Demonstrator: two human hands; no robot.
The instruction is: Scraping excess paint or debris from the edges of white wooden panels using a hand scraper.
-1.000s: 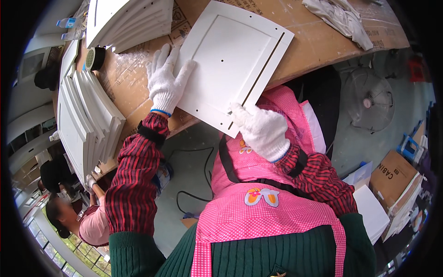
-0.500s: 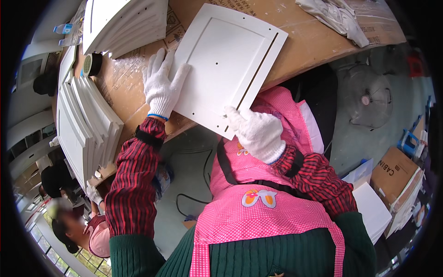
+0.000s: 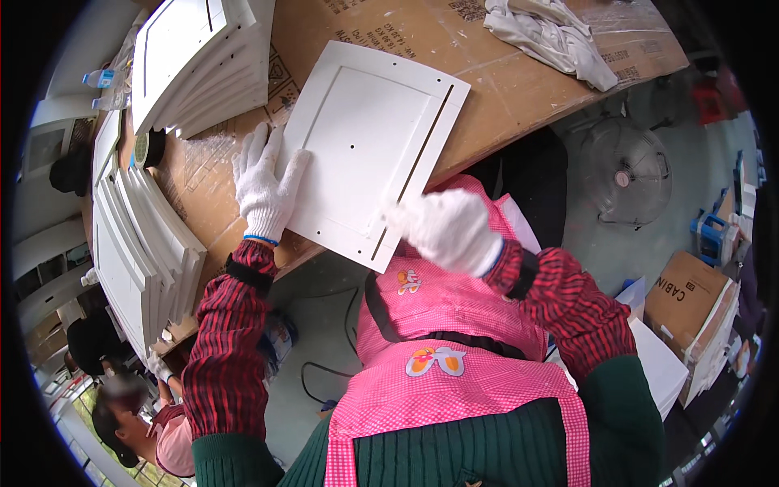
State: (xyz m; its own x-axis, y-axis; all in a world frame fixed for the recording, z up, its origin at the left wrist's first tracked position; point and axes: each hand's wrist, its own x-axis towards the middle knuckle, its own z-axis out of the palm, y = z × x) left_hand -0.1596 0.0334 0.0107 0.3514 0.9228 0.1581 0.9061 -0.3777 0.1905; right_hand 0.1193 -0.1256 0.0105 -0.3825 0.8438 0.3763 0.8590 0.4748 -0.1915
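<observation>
Plainly, a white grooved panel lies face up on the cardboard-covered counter, its near corner jutting past the edge toward the pink gingham apron. It has a recessed middle, a few small holes and a long narrow slot near its right side. The gloved left hand is spread flat, its grip apart, with the thumb at the panel's left edge and the other fingers over the counter. The gloved right hand is blurred at the panel's near right part, by the slot; its fingers look bunched together, but I cannot tell whether its grip is clamped on anything. Left of the panel are an upper stack of white panels, a tape roll and a lower stack of white panels. A crumpled white cloth lies at the far right, and a floor fan stands beyond the counter.
</observation>
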